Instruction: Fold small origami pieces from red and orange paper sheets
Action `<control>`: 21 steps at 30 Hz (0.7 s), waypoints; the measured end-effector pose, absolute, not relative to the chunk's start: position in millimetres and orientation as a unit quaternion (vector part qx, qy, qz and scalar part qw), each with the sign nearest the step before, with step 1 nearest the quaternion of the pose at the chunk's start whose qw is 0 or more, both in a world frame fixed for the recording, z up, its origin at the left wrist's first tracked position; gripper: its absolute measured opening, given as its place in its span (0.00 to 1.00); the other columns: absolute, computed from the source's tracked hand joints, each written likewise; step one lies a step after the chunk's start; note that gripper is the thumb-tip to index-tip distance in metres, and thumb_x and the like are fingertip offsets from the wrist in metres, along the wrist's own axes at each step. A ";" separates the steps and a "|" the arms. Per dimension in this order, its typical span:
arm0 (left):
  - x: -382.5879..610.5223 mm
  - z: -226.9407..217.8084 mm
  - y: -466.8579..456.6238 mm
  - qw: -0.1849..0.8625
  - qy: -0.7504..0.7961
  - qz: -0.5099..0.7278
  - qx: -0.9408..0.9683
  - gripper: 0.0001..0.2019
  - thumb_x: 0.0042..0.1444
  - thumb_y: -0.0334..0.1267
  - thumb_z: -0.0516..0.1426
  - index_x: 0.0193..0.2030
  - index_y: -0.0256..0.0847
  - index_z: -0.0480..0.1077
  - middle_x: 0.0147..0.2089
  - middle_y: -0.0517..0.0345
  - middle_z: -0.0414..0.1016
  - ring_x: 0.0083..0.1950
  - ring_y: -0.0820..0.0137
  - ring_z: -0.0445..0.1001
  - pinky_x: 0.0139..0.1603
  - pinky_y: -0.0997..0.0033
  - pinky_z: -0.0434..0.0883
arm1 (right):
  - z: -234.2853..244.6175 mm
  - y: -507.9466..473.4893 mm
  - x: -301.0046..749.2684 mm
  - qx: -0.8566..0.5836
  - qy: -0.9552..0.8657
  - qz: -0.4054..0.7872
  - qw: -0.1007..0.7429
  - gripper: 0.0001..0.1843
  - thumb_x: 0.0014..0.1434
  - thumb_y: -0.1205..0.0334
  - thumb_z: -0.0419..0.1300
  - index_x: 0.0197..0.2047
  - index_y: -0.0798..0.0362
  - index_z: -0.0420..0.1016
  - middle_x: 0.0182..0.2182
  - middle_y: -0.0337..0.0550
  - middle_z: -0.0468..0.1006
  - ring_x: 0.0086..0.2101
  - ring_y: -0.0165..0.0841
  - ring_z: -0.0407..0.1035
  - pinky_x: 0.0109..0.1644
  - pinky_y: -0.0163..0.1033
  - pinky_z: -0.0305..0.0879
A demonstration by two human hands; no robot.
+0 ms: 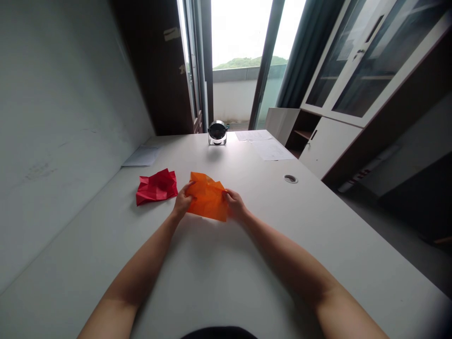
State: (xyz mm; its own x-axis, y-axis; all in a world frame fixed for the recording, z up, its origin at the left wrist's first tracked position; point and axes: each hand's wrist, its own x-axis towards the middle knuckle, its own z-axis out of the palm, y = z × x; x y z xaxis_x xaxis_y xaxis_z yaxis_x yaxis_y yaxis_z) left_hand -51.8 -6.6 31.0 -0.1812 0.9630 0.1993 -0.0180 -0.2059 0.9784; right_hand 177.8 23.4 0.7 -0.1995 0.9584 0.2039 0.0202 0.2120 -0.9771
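Note:
An orange sheet of paper point(207, 200), creased and uneven along its top edge, is stretched between my two hands just over the white table. My left hand point(183, 200) pinches its left side, thumb on the near face. At the right edge, my right hand point(235, 203) grips it between thumb and fingers. A crumpled red sheet of paper point(157, 187) lies on the table to the left, close to my left hand and apart from the orange one.
The white table point(282, 221) meets a wall on the left. A round black object on a metal stand point(217, 132) is at the far edge. Papers point(270, 149) lie at the back right, another paper point(141, 155) back left. A white tape roll point(290, 179) lies to the right.

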 end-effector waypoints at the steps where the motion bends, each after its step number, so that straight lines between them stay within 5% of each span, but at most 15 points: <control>1: -54.4 33.0 -6.4 0.409 0.468 0.602 0.501 0.25 0.42 0.25 0.57 0.50 0.43 0.74 0.54 0.49 0.74 0.56 0.61 0.72 0.44 0.70 0.75 | -0.1 23.9 177.4 -0.401 -0.597 0.499 0.483 0.25 0.56 0.37 0.56 0.27 0.52 0.67 0.23 0.38 0.69 0.27 0.32 0.64 0.30 0.35 0.62; 7: -69.0 42.2 -5.3 0.427 0.453 0.581 0.525 0.32 0.45 0.27 0.55 0.61 0.42 0.69 0.59 0.48 0.71 0.58 0.59 0.71 0.41 0.71 0.76 | -2.3 26.3 178.2 -0.343 -0.524 0.623 0.469 0.28 0.53 0.34 0.60 0.34 0.54 0.75 0.30 0.44 0.77 0.31 0.35 0.71 0.33 0.37 0.66; 11: -72.3 43.9 -4.8 0.428 0.461 0.544 0.555 0.26 0.49 0.32 0.57 0.58 0.42 0.72 0.59 0.49 0.73 0.52 0.61 0.74 0.44 0.67 0.76 | -2.2 25.9 179.1 -0.319 -0.505 0.657 0.460 0.28 0.53 0.35 0.62 0.36 0.55 0.77 0.33 0.46 0.79 0.32 0.37 0.72 0.35 0.38 0.67; 21: -153.4 40.7 25.8 0.254 0.584 0.595 0.491 0.21 0.54 0.39 0.58 0.54 0.37 0.74 0.54 0.47 0.76 0.50 0.63 0.76 0.50 0.65 0.74 | -0.6 26.3 179.6 -0.324 -0.596 0.587 0.441 0.30 0.60 0.34 0.54 0.27 0.54 0.74 0.25 0.44 0.77 0.27 0.31 0.69 0.33 0.36 0.63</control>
State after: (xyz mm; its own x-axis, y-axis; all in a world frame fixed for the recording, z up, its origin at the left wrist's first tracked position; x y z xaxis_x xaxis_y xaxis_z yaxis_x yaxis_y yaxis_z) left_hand -153.4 25.8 40.7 -0.3887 0.8754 0.2874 0.2712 -0.1894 0.9437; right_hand 179.6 26.3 -0.6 -0.4002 0.9048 0.1458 -0.1313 0.1008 -0.9862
